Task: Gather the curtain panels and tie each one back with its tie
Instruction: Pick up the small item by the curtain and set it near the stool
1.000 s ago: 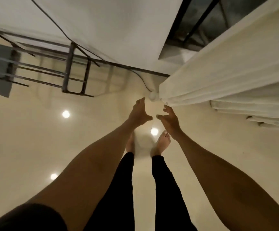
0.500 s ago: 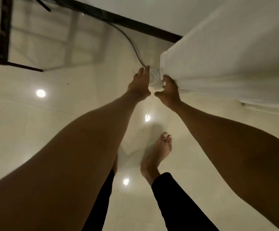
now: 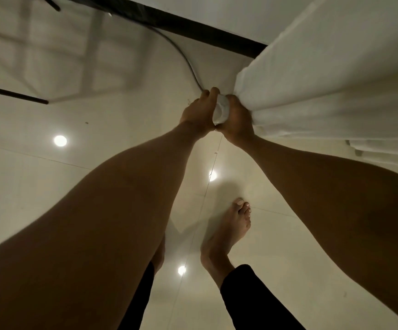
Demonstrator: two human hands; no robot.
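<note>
White woven curtain panel [image 3: 331,75] hangs in soft, heavy folds, its lower corner bunched above the glossy cream tiled floor [image 3: 98,175]. The right hand [image 3: 237,122] curls its fingers into that bunched corner. The left hand [image 3: 196,114], close against it, wraps curled fingers round a small rounded pale object [image 3: 221,109] at the curtain's edge. A thin black cable [image 3: 183,55] curves away from the corner. Left of the curtain, floor lies open up to a black metal frame [image 3: 12,94].
</note>
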